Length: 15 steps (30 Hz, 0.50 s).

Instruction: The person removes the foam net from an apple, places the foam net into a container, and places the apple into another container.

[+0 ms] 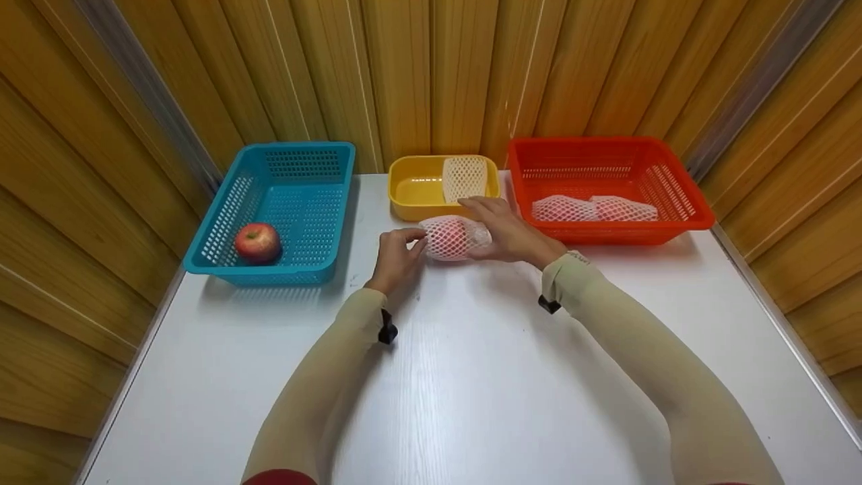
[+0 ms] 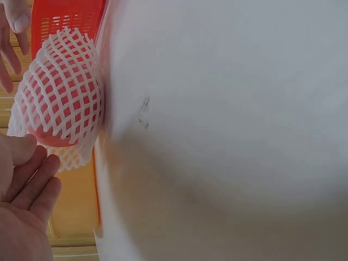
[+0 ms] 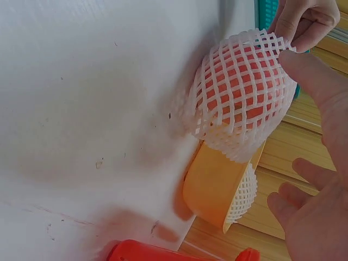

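An apple in a white foam net sleeve (image 1: 447, 238) is held at the front of the yellow basket, over the white table. My left hand (image 1: 397, 257) pinches the sleeve's left edge between thumb and fingers; in the left wrist view a strip of bare red apple (image 2: 54, 139) shows at that edge. On the other side, my right hand (image 1: 506, 232) has its fingers spread, and in the right wrist view its thumb (image 3: 304, 68) touches the net. The sleeve's right end hangs loose past the apple.
A blue basket (image 1: 342, 222) at the left holds one bare apple (image 1: 258, 243). Behind the hands, a yellow basket (image 1: 411, 210) contains a flat foam net (image 1: 465, 178). The red basket (image 1: 606, 233) at the right holds netted apples (image 1: 564, 209). Wooden panels (image 1: 431, 81) enclose the table.
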### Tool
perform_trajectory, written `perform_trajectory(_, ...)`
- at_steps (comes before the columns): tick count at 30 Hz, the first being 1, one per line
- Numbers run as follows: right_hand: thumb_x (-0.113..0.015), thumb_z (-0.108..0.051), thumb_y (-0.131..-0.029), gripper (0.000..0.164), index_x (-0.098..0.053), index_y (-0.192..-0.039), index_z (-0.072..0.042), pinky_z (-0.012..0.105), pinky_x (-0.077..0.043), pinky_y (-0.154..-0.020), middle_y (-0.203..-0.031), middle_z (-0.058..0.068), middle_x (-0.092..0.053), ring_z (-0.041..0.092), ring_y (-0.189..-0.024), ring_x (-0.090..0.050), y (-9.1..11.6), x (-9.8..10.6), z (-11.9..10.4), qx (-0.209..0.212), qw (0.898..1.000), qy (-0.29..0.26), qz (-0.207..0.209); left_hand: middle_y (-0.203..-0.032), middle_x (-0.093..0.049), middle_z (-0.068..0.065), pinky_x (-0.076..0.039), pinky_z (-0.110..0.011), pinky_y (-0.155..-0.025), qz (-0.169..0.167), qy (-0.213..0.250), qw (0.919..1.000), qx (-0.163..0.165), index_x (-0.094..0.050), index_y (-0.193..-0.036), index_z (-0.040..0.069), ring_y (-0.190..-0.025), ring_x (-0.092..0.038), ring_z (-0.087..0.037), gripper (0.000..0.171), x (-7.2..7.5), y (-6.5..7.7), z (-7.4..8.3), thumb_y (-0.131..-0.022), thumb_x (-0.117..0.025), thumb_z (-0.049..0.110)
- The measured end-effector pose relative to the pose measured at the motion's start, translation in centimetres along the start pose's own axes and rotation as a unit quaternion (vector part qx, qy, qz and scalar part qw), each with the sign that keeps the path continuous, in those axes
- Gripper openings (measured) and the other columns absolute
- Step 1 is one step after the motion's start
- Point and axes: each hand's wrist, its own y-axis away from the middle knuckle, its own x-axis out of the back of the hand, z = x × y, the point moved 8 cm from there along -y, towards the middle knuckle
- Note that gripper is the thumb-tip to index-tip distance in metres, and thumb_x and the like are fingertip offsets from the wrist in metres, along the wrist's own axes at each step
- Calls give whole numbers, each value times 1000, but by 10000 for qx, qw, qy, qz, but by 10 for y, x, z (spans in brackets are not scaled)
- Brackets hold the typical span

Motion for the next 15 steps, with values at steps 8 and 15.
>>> perform_trajectory(8, -86, -35, -84, 99, -26, -162, -34, 58, -32, -118, -167, 1, -26, 27, -153, -20, 5, 2, 3, -73, 10000, -24, 7, -130, -69, -16, -49, -37, -107, -207, 81, 9997, -25, -69, -128, -3, -125, -64, -29, 35, -5, -3, 5, -95, -73, 5)
perform_trajectory(15, -86, -36, -84, 99, -26, -163, -31, 56, -32, -119, -167, 2, -26, 27, -153, -22, 9, 5, 6, -44, 9999, 145, 51, -137, -64, -18, -47, -38, -110, -435, 76, 9990, -72, -62, -136, -5, -130, -59, -30, 47, -11, -6, 7, -92, -76, 2)
